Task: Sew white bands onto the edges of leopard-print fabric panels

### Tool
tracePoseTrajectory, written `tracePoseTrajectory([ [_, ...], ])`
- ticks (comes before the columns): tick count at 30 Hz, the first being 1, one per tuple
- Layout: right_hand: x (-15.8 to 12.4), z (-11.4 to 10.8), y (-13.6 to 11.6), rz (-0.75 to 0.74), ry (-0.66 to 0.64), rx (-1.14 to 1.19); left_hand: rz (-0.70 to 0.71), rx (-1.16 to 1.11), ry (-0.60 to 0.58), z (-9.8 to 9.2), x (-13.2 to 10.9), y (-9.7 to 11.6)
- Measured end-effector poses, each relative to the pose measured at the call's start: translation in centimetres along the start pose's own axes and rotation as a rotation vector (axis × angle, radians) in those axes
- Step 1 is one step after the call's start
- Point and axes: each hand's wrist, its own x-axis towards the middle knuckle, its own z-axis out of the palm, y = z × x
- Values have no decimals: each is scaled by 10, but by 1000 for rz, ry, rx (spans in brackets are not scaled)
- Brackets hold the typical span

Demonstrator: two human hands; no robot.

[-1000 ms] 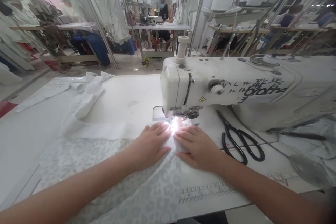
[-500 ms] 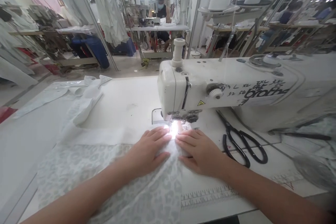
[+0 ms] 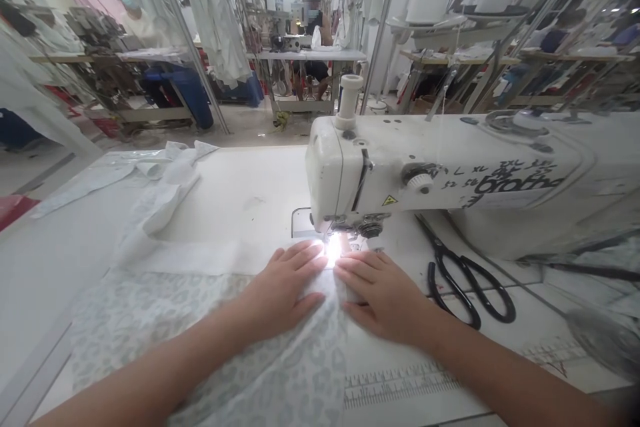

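My left hand (image 3: 284,285) lies flat, fingers stretched out, on a pale patterned fabric (image 3: 200,333) just left of the lit needle area. My right hand (image 3: 381,293) lies flat on the same fabric's right edge, fingers pointing at the needle. Both hands press the cloth down in front of the white sewing machine (image 3: 450,173), whose lamp glares between my fingertips. A white strip of the fabric (image 3: 190,257) runs to the left behind my left hand.
Black scissors (image 3: 463,273) lie on the white table (image 3: 240,187) right of my right hand. White cloth pieces (image 3: 160,173) are piled at the back left. A ruler scale (image 3: 395,383) is printed near the front edge. A person sits at a far machine (image 3: 313,20).
Both hands stay flat on the fabric by the needle; only the camera view has shifted slightly.
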Motion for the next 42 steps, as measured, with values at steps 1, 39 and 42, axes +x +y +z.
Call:
tracePoseTrajectory([
  [1,0,0,0,4,-5,-1,-13,6,-4,0,0,1],
  [39,-1,-8,8,-44,-21,20,40,-7,0,-1,-2,4],
  [42,-2,-8,7,-39,-21,25,27,-15,-10,-1,-4,4],
])
